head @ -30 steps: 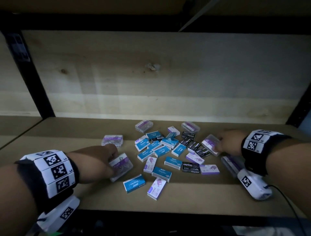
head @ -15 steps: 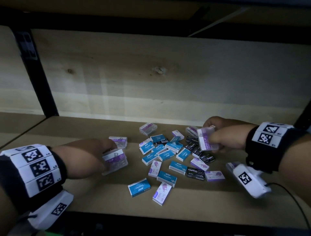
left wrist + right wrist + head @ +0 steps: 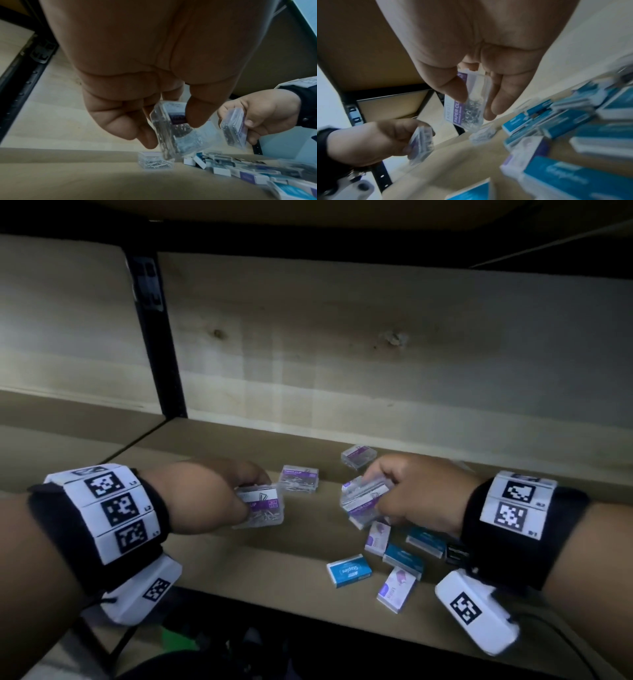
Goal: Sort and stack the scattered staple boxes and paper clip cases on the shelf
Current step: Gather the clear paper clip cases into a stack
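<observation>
Shelf: brown shelf board (image 3: 239, 559) in a dim bay, pale wooden back panel behind, black upright post (image 3: 156, 337) at left; lighting poor.
Left hand: left hand (image 3: 205, 498) raised off the shelf; fingers (image 3: 147, 136) curled round a clear paper clip case (image 3: 262, 506), thumb on its labelled face, other fingers on the far side; case tilted, one end projecting past the fingertips.
Right hand: right hand (image 3: 414, 494) likewise raised; fingers (image 3: 453, 88) pinching a second clear case (image 3: 364, 501), thumb on the purple label, remaining fingers behind; case held on edge.
Relation of the two: cases near each other but apart; not yet touching.
Loose stock: a third clip case (image 3: 299, 479) flat on the shelf between the hands, a fourth (image 3: 358, 455) nearer the back panel; blue staple boxes (image 3: 349, 570) and purple-and-white boxes (image 3: 395, 589) scattered below the right hand.
Step in hand, as judged: gathering clip cases into one stack.
Method advised: level both cases label-up; square the edges before releasing; set the stack well apart from the staple boxes; the smooth plastic looks likely to slide, so lower gently.
</observation>
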